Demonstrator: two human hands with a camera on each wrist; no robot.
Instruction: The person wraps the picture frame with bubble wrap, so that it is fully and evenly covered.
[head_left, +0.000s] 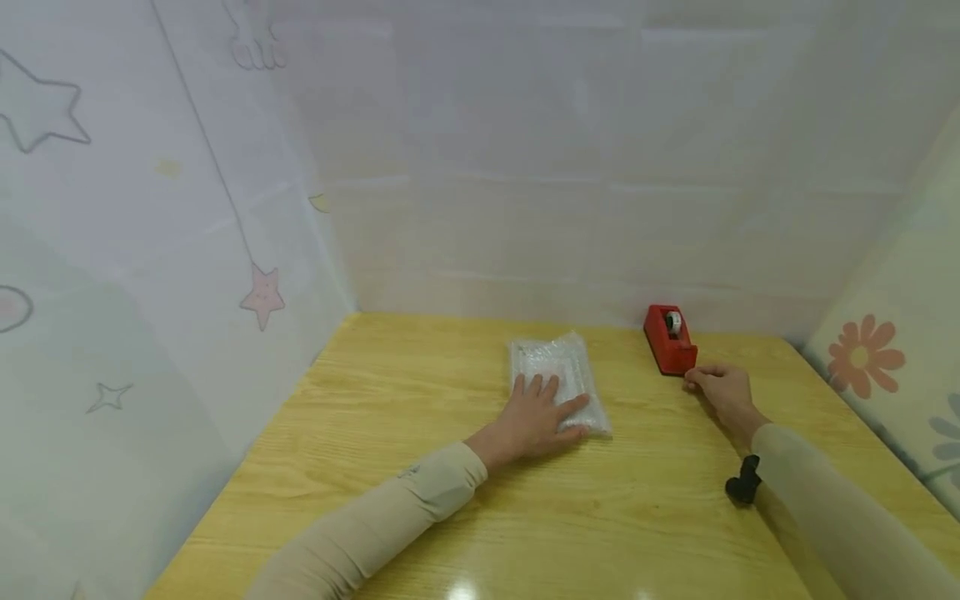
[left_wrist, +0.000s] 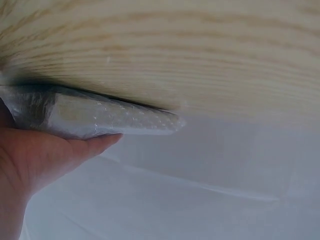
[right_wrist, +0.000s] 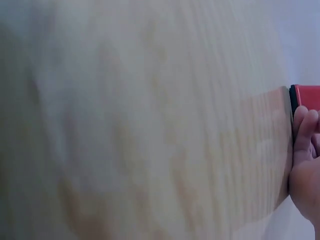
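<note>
A flat package in clear bubble wrap (head_left: 583,377) lies on the table. My left hand (head_left: 534,421) rests on it with fingers spread and straight, the thumb along its near side. In the left wrist view the wrapped package (left_wrist: 115,117) shows edge-on beside the thumb. Farther right stands a red tape dispenser (head_left: 663,343) with a small roll of tape (head_left: 673,322) in it. My right hand (head_left: 723,390) is at its front end, thumb and forefinger pinching the tape's end, which the fingertips hide. The right wrist view catches a corner of the red dispenser (right_wrist: 309,96) above the fingers.
The light wooden table (head_left: 390,400) reaches back to a pale cloth wall (head_left: 487,208). Printed cloth walls stand at the left and right sides. A black object (head_left: 743,482) sits at my right wrist.
</note>
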